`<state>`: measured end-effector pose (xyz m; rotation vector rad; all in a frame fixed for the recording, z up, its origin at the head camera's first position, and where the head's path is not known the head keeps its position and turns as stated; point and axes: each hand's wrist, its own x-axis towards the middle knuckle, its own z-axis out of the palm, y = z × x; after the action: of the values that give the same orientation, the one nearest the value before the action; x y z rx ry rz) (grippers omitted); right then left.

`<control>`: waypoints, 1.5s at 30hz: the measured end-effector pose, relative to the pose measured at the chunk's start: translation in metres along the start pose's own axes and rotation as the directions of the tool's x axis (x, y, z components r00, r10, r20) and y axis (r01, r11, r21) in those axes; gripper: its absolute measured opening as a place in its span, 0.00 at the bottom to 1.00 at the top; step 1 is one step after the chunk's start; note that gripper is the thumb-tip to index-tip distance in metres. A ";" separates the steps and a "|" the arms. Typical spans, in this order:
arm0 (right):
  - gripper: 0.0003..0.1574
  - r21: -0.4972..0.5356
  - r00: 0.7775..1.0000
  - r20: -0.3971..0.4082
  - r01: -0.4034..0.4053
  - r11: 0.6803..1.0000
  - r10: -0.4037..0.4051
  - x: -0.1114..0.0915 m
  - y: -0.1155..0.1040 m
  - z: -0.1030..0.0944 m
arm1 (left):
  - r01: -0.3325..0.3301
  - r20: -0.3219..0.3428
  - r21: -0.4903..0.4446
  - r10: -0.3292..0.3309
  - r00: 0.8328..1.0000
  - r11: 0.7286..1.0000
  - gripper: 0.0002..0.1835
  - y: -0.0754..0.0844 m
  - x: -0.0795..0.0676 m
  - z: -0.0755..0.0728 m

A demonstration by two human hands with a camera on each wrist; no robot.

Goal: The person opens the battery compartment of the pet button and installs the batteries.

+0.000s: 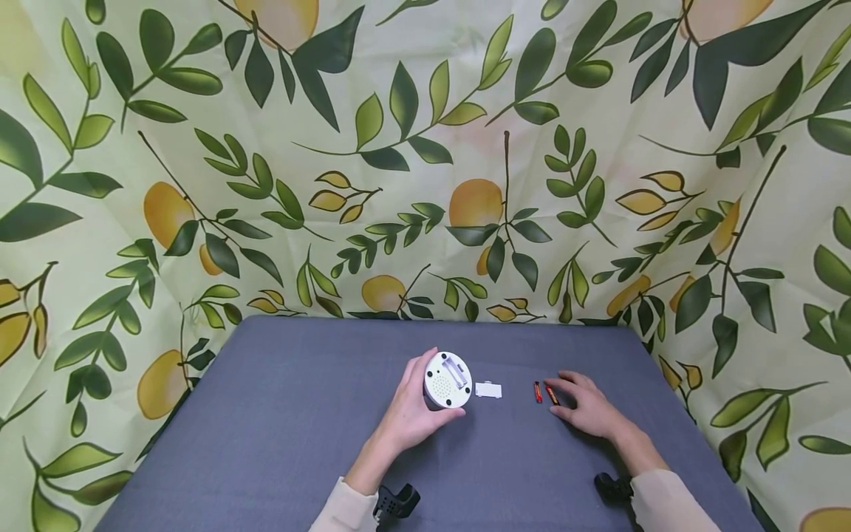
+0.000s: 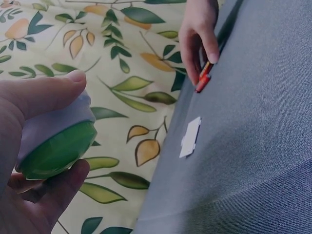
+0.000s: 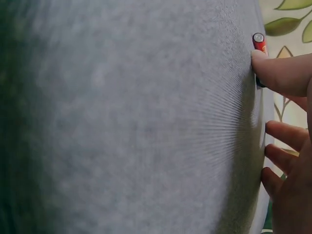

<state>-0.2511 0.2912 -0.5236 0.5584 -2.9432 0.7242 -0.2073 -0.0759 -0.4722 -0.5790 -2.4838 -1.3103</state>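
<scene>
My left hand (image 1: 420,403) holds a round white device (image 1: 439,384) with a green band (image 2: 63,151), its underside facing the head camera. An uncovered battery compartment (image 1: 455,372) and a patch of small holes show on that face. On the table right of it lies a white battery cover (image 1: 488,389). Two red batteries are further right: one battery (image 1: 538,392) lies loose, while the thumb and index finger of my right hand (image 1: 588,406) pinch the other battery (image 1: 552,394) at the table surface. In the right wrist view, the thumb partly hides a battery (image 3: 259,45).
A grey-blue cloth covers the table (image 1: 319,384). Fabric printed with leaves and fruit hangs behind (image 1: 412,244) and along both sides. Black bands with camera mounts (image 1: 399,502) are on both wrists.
</scene>
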 end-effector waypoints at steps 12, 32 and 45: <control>0.29 0.074 1.000 -0.012 -0.010 0.997 0.010 0.001 0.012 0.003 | 0.021 0.012 -0.001 -0.021 1.000 1.000 0.56 -0.001 0.002 0.001; 0.31 0.189 0.988 -0.100 -0.097 0.977 0.117 -0.001 -0.009 0.007 | 0.046 0.033 -0.017 -0.045 0.998 0.999 0.56 0.000 0.000 0.001; 0.32 0.250 0.983 -0.162 -0.039 0.967 0.082 -0.003 -0.032 0.008 | 0.030 0.041 -0.036 -0.029 0.999 0.999 0.56 -0.001 0.000 0.001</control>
<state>-0.2362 0.2625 -0.5168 0.3986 -2.7402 1.0965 -0.2083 -0.0757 -0.4735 -0.5853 -2.5147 -1.3710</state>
